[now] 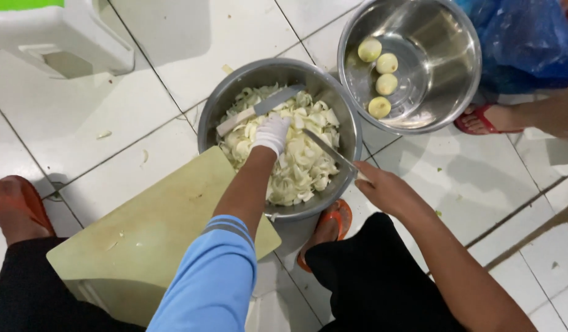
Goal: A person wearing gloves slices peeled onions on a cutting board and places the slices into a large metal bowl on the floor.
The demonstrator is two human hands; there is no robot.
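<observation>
— What was the left hand [271,134] doing?

— Gloved in white, it lay palm-down on the sliced onion [299,166] heaped in the near steel bowl [210,123], fingers curled into the pieces; whether it gripped any, I couldn't tell. The forearm reached straight out over the cutting board [154,227].

— And the right hand [382,187]?

— Closed around a knife [330,150], blade angled over the slices, likely kept away from the glove. A second knife [259,109] rested on the heap; peeled onions [379,77] sat in the far bowl [462,92].
</observation>
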